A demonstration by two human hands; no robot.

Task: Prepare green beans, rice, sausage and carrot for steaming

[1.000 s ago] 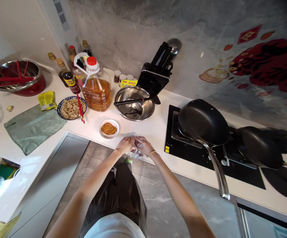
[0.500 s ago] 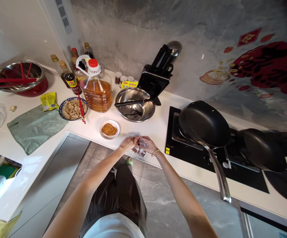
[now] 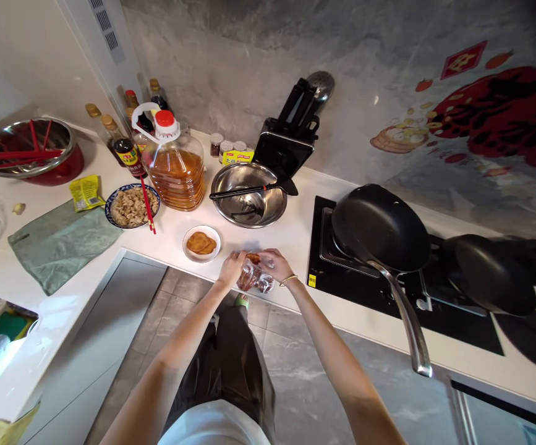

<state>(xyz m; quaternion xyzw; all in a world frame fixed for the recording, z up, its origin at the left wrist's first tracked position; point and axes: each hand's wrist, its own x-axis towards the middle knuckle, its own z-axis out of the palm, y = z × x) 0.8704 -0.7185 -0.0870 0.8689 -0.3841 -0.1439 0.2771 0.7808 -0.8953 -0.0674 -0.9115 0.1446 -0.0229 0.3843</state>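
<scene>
At the counter's front edge, my left hand [image 3: 233, 268] is closed on the left side of a clear plastic package [image 3: 248, 278] with reddish-brown pieces inside. My right hand [image 3: 276, 266] grips the same package from the right, fingers bent over its top. An orange-brown piece [image 3: 252, 257] shows between my fingertips; whether it is inside the plastic I cannot tell. Just left of my hands, a small white dish [image 3: 187, 254] holds flat orange-brown slices [image 3: 201, 243]. Behind them stands a steel bowl [image 3: 268, 216] with a black spatula [image 3: 244, 191] across its rim.
Left on the counter are a large oil jug [image 3: 177, 179], a patterned bowl of pale chopped food [image 3: 131, 207] with red chopsticks [image 3: 148, 207], a green cloth [image 3: 59, 247] and sauce bottles [image 3: 126, 154]. A black pan [image 3: 379, 225] sits on the stove at right, its handle past the counter edge.
My hands have drawn slightly apart around the plastic package, and more of it and the orange-brown piece shows. The camera view has shifted slightly.
</scene>
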